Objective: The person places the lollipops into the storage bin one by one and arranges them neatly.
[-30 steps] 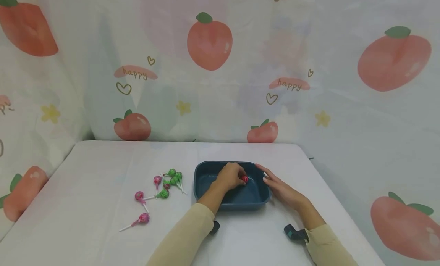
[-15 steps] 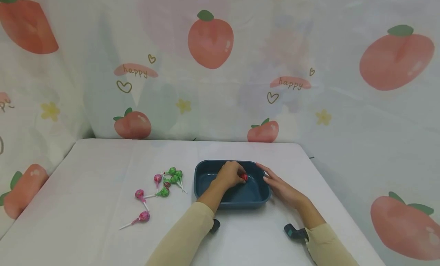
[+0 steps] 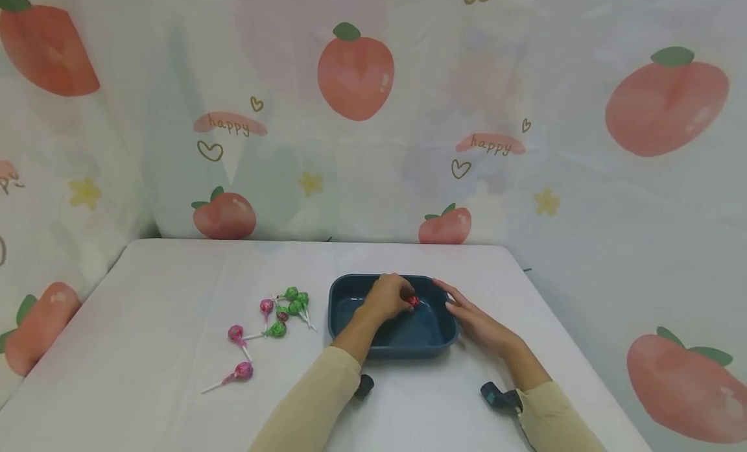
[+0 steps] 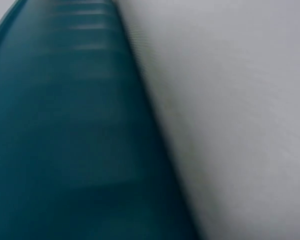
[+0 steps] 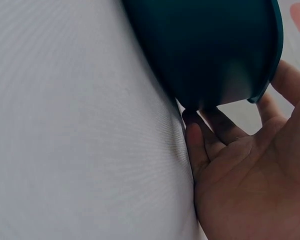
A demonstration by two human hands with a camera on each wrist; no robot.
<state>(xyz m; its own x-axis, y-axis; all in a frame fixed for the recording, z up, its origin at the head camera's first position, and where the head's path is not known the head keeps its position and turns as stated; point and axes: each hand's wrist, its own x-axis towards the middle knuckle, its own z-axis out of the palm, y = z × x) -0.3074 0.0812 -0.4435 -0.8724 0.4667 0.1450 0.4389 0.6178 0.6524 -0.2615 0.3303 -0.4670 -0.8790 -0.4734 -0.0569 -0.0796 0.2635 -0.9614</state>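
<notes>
In the head view a dark teal rectangular bin (image 3: 408,351) stands on the white table. My left hand (image 3: 386,299) reaches over its near side and pinches a red-wrapped lollipop (image 3: 414,301) inside; the lollipop's stick is hidden. My right hand (image 3: 481,322) lies along the bin's right end, its extended fingers against the wall and rim. Up close in the right wrist view, those fingers (image 5: 225,127) touch the end of the bin (image 5: 205,50). The left wrist view holds only the bin's side (image 4: 80,125) and tablecloth, without the hand.
Left of the bin lies a loose group of lollipops, several green ones (image 3: 296,306) and some pink ones (image 3: 236,333). The nearest pink lollipop (image 3: 243,371) lies toward the front. A fruit-print cloth (image 3: 356,147) hangs behind the white table (image 3: 146,348).
The left hand shifts very slightly left inside the bin with the red lollipop. The right hand keeps its place at the bin's end.
</notes>
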